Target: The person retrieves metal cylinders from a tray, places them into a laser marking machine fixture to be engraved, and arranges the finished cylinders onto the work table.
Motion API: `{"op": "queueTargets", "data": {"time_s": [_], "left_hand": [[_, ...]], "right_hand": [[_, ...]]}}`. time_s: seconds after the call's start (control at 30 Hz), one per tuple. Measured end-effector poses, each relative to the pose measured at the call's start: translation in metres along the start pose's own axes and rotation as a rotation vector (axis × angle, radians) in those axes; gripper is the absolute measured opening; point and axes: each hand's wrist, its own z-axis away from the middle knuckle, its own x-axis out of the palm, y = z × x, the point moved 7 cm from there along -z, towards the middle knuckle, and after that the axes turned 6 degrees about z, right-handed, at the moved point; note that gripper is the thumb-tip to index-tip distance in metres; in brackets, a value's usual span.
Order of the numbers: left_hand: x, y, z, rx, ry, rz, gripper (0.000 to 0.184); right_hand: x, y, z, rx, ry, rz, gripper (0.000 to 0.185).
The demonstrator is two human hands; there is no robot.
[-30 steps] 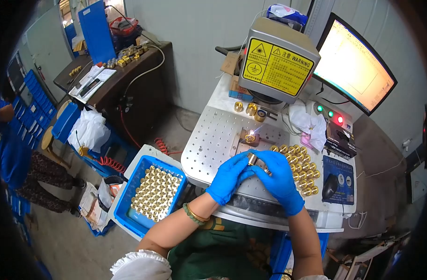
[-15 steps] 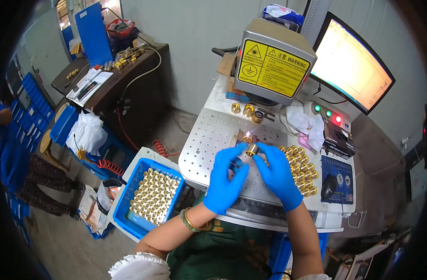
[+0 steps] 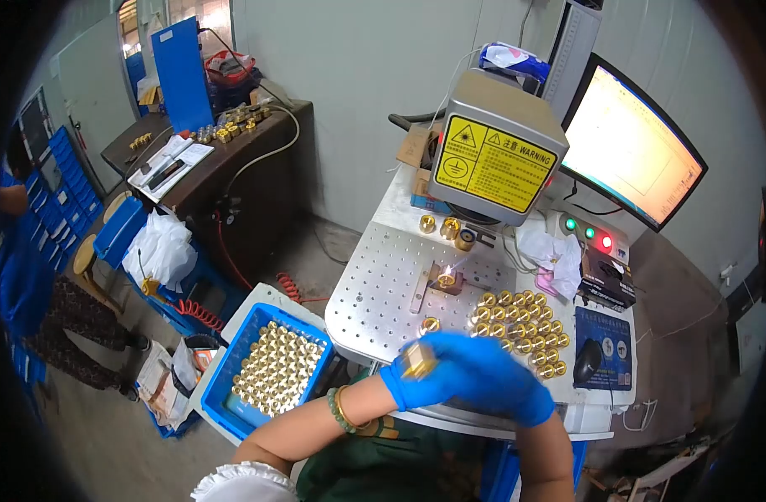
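Brass fitting (image 3: 418, 363), held in left hand (image 3: 422, 388), at near edge of perforated surface (image 3: 373, 289).
Left hand is curled round it; right hand (image 3: 493, 378) overlaps, blurred, grip undeterminable. Grouped fittings (image 3: 524, 315) stand beside mouse pad (image 3: 615, 343).

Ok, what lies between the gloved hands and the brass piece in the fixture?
Another brass piece, sitting on the perforated metal plate; the head view shows it.

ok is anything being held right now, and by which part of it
A brass piece is in the left hand, apparently held by its outer side; blur leaves the exact contact unclear.
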Motion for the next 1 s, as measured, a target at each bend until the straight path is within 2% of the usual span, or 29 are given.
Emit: {"op": "queueTargets", "data": {"time_s": [0.03,0.1,0.13,0.2,0.23,0.27,0.33,0.37,0.43,0.47,0.53,0.63,1.0], "left_hand": [[-0.002,-0.005,0.000,-0.031,0.027,0.255,0.019],[-0.007,-0.014,-0.001,-0.094,0.071,0.769,0.019],[-0.011,-0.014,0.001,-0.093,0.064,0.771,0.019],[-0.027,-0.027,0.002,-0.350,0.000,0.239,0.021],[-0.035,-0.038,-0.001,-0.320,-0.066,-0.024,0.023],[-0.047,-0.052,-0.002,-0.278,0.058,0.026,0.030],[-0.061,-0.091,-0.006,-0.481,0.150,0.077,0.034],[-0.061,-0.105,-0.011,-0.472,0.146,0.076,0.034],[-0.071,-0.123,-0.021,-0.350,0.277,-0.073,0.048],[-0.068,-0.131,-0.026,-0.343,0.275,-0.073,0.048],[-0.061,-0.139,-0.037,-0.319,0.209,-0.209,0.065],[-0.051,-0.144,-0.050,-0.293,0.137,-0.251,0.074],[-0.045,-0.143,-0.065,-0.290,0.124,-0.211,0.073]], "right_hand": [[0.005,-0.001,-0.004,0.001,0.004,0.000,0.034],[0.020,-0.014,-0.006,-0.255,-0.064,0.133,0.035],[0.017,-0.010,-0.002,-0.250,-0.058,0.132,0.035],[-0.013,0.031,0.016,0.142,0.147,-0.174,0.039],[-0.023,0.057,0.025,0.251,0.248,-0.204,0.038],[-0.032,0.085,0.032,0.355,0.351,-0.232,0.038],[-0.045,0.105,0.034,0.372,0.394,-0.102,0.037],[-0.053,0.113,0.035,0.390,0.433,0.029,0.037],[-0.053,0.132,0.036,0.362,0.453,0.094,0.036],[-0.055,0.136,0.035,0.331,0.466,0.159,0.034],[-0.057,0.140,0.031,0.297,0.478,0.237,0.034],[-0.055,0.150,0.024,0.244,0.478,0.343,0.034],[-0.053,0.170,0.007,0.252,0.477,0.357,0.031]]}}
